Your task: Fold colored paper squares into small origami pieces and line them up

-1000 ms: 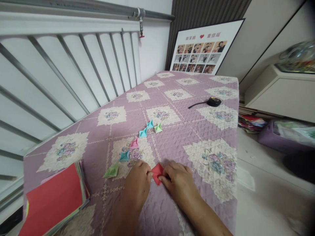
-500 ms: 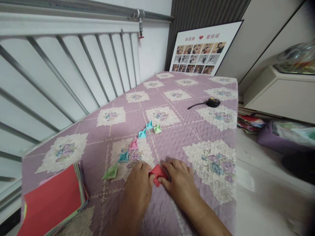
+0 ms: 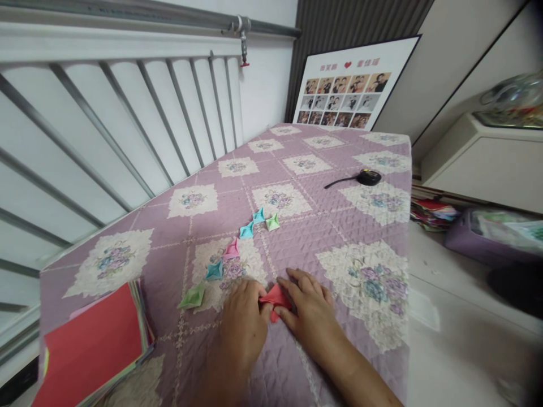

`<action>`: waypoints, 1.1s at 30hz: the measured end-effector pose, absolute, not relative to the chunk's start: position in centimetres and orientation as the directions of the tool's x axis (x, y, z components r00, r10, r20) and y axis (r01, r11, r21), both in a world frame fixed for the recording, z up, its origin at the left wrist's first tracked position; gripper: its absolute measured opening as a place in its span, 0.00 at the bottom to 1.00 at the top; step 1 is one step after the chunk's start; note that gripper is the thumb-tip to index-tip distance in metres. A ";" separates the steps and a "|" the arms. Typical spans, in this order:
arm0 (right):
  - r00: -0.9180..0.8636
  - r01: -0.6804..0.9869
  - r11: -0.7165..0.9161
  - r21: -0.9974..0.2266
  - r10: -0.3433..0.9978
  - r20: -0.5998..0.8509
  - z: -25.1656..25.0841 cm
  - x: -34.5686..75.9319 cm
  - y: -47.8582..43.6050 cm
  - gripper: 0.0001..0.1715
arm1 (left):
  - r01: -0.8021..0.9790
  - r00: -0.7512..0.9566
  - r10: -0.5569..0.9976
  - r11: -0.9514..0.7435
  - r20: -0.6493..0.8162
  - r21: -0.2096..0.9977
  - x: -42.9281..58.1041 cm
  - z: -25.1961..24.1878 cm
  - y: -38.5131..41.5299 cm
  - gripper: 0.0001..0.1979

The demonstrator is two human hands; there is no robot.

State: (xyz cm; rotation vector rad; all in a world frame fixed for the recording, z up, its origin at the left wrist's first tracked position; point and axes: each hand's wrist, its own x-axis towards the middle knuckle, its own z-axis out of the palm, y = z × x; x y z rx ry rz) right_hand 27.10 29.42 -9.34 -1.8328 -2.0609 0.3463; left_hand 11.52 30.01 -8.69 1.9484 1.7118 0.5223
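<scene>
A partly folded red origami paper (image 3: 276, 296) lies low over the quilted purple cloth, held between both hands. My left hand (image 3: 245, 316) pinches its left corner with thumb and fingers. On the opposite side my right hand (image 3: 310, 308) grips the right edge, its thumb pressed near the lower flap. Beyond the hands runs a slanting row of small folded paper pieces: a green one (image 3: 193, 296), a teal one (image 3: 214, 271), a pink one (image 3: 231, 249), and light blue ones (image 3: 246, 230) further off. Another green piece (image 3: 272, 222) sits at the row's far end.
A stack of coloured paper (image 3: 95, 339) with a red sheet on top lies at the left edge. A black tape measure (image 3: 369, 177) rests at the far right of the cloth (image 3: 297, 237). A white radiator (image 3: 106, 130) stands along the left; a photo board (image 3: 343, 85) leans behind.
The fold of the red paper has shifted slightly between my fingers, and its lower flap shows less. Both hands stay at nearly the same spot.
</scene>
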 end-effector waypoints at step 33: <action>-0.249 0.257 -0.046 -0.965 0.962 -0.112 -7.1 27.6 29.6 0.14 | 0.067 0.308 0.932 0.177 -0.189 0.982 9.8 -8.5 30.9 0.08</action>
